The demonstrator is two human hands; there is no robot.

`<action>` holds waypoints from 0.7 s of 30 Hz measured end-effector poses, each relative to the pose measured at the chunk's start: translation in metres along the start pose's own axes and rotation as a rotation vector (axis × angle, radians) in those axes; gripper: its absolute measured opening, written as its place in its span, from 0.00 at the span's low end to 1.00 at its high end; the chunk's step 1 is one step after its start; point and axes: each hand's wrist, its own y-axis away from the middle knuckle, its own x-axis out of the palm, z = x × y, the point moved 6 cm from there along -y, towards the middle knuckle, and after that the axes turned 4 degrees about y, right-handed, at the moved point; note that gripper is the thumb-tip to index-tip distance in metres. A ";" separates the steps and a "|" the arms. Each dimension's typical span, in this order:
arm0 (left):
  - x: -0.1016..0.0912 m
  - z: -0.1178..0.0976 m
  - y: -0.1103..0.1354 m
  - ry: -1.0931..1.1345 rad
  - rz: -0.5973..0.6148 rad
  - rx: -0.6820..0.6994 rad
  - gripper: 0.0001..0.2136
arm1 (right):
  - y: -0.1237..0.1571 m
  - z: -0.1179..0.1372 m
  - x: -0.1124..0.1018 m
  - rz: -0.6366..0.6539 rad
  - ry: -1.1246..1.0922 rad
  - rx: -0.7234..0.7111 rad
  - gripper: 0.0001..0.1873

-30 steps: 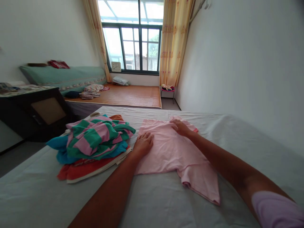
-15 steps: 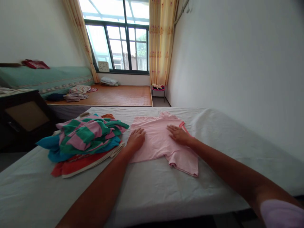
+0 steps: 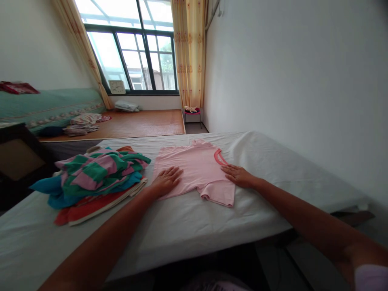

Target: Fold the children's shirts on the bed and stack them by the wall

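Note:
A pink short-sleeved T-shirt (image 3: 197, 163) with a coral neckband lies spread sideways on a white sheet (image 3: 182, 230); its collar points right. My left hand (image 3: 167, 180) rests flat on the shirt's hem end, fingers stretched out. Near the neckband, my right hand (image 3: 239, 176) lies palm down on the shoulder area, its fingers extended over the cloth. Neither hand grips the fabric. One sleeve reaches toward me, lightly creased, and the other lies at the far side.
Left of the shirt is a heap of clothes (image 3: 100, 169), green-and-pink checked on top, with blue and red pieces below. Behind stand a mat-covered bed (image 3: 142, 121), a small stool (image 3: 193, 113) and a dark cabinet (image 3: 21, 157). A white wall (image 3: 287, 81) runs along the right.
My right hand has slid from the shirt's upper body toward the near shoulder, uncovering the neckband. My left hand stays flat near the hem. The camera view has turned right.

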 end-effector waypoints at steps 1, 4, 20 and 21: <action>-0.003 0.003 0.007 0.010 0.006 0.017 0.27 | 0.007 0.002 -0.008 -0.023 -0.040 -0.031 0.26; -0.020 0.007 0.037 0.128 0.039 0.155 0.26 | 0.028 0.018 -0.034 -0.006 -0.242 -0.194 0.20; -0.073 0.014 0.061 0.236 -0.184 0.049 0.09 | -0.016 0.016 -0.045 -0.098 -0.682 -0.072 0.17; -0.080 0.024 0.049 0.298 -0.268 0.003 0.11 | -0.029 0.006 -0.047 -0.161 -0.721 0.022 0.17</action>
